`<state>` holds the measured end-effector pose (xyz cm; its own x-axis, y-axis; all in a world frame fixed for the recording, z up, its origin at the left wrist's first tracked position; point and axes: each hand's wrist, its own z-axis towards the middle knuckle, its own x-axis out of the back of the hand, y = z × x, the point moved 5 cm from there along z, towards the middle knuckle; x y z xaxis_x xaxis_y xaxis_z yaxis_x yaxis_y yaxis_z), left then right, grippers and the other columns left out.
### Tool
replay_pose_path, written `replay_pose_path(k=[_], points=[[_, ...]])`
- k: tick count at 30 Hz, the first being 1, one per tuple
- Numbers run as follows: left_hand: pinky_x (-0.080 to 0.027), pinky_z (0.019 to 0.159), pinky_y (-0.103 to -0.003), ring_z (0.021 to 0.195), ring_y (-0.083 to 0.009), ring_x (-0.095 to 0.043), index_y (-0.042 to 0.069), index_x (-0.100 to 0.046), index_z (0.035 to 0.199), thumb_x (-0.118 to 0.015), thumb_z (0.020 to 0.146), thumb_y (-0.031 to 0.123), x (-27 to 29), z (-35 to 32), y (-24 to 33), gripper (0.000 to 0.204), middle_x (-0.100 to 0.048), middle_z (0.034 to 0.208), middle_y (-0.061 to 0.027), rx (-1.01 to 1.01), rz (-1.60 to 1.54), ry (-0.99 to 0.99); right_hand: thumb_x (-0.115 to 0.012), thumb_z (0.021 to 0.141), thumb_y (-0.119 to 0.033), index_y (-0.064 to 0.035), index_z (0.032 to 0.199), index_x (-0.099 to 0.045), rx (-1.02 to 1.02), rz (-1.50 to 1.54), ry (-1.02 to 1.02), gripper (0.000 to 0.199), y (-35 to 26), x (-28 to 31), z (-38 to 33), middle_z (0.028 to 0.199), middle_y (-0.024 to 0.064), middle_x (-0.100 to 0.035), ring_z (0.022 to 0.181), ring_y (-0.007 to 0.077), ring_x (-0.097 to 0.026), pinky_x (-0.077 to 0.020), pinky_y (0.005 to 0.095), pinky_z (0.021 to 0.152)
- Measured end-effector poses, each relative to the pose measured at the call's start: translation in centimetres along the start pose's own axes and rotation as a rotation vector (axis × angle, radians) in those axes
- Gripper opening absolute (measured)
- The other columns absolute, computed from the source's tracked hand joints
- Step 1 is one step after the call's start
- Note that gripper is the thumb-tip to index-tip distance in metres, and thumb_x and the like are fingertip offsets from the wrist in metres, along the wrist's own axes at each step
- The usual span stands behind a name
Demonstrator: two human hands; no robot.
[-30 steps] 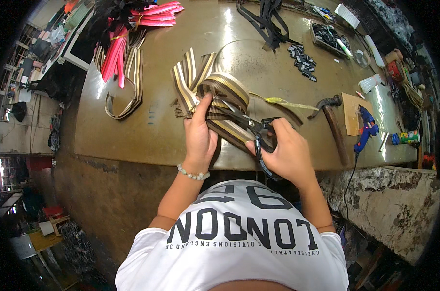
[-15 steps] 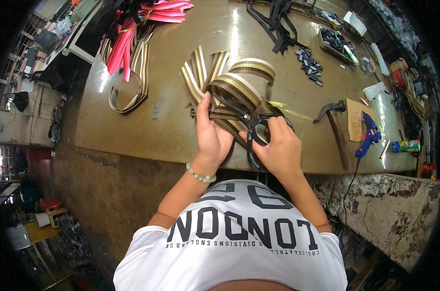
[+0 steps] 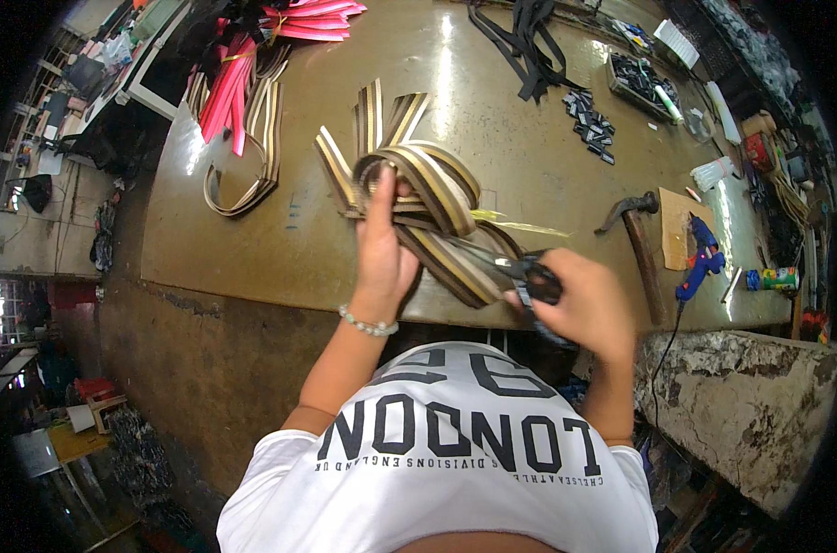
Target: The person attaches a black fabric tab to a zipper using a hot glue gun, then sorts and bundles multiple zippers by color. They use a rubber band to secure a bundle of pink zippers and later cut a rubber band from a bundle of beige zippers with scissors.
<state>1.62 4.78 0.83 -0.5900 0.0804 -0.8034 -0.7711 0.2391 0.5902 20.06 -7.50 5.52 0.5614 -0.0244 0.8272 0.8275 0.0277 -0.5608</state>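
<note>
In my left hand (image 3: 387, 249) is a looped bundle of striped webbing straps (image 3: 446, 189) in brown, cream and tan, with the thumb pressed over the top. Loose strap ends fan out beyond the fingers, and one strap folds down toward the table's near edge. My right hand (image 3: 584, 300), slightly smeared by motion, grips black-handled scissors (image 3: 527, 272). Their blades point left and lie against the straps; whether they are parted is unclear. A thin yellow plastic tie (image 3: 520, 225) sticks out to the right from behind the bundle.
A hammer (image 3: 643, 258), a blue glue gun (image 3: 703, 256) and cardboard lie right on the table (image 3: 253, 263). Small black pieces (image 3: 588, 126) and a filled tray (image 3: 642, 85) sit farther back. Pink strips (image 3: 227, 97), more striped straps (image 3: 267, 157) and black straps (image 3: 529, 51) lie at the far side.
My right hand has drawn the scissors right and slightly down from the bundle. My left hand and the straps have shifted a little left, and the loops have turned.
</note>
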Motion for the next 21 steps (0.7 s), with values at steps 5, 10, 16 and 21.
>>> replay_pose_path(k=[5,10,16,21], points=[[-0.043,0.058,-0.024,0.062,-0.0078,-0.045,0.012,-0.051,0.088,-0.048,0.098,0.026,-0.5,1.4,5.5,0.017,-0.041,0.069,0.0056,-0.086,0.208,0.012,-0.073,0.072,-0.019,-0.0026,0.098,-0.062,-0.167,-0.278,0.134,0.033,4.4,4.6,0.1,0.096,0.0143,-0.062,0.093,0.0340,-0.060,-0.0484,0.0399,0.079],[-0.037,0.053,-0.030,0.058,-0.0083,-0.039,-0.003,-0.053,0.076,-0.055,0.095,0.031,-4.6,1.2,7.3,0.038,-0.045,0.059,-0.0041,-0.191,1.383,-0.079,-0.071,0.080,-0.022,0.0001,0.106,-0.061,-0.001,0.229,0.346,0.036,-1.0,2.9,3.5,0.101,0.0156,-0.062,0.091,0.0283,-0.060,-0.0496,0.0357,0.079],[-0.033,0.047,-0.023,0.045,-0.0095,-0.038,0.006,-0.052,0.083,-0.048,0.096,0.041,-4.7,1.5,5.2,0.038,-0.043,0.054,0.0005,0.413,0.630,-0.273,-0.068,0.086,-0.015,-0.0048,0.133,-0.046,0.120,1.032,-0.015,0.053,-2.6,0.9,12.0,0.095,0.0004,-0.061,0.077,0.0084,-0.053,-0.0447,0.0219,0.072],[-0.031,0.044,-0.023,0.040,-0.0071,-0.034,0.007,-0.049,0.089,-0.032,0.100,0.040,-3.0,2.3,4.1,0.039,-0.035,0.052,0.0046,0.824,-0.431,-0.425,-0.065,0.086,-0.011,-0.0021,0.115,-0.061,0.164,0.291,0.278,0.031,-0.6,5.3,13.8,0.099,0.0065,-0.065,0.085,0.0113,-0.059,-0.0477,0.0244,0.076]])
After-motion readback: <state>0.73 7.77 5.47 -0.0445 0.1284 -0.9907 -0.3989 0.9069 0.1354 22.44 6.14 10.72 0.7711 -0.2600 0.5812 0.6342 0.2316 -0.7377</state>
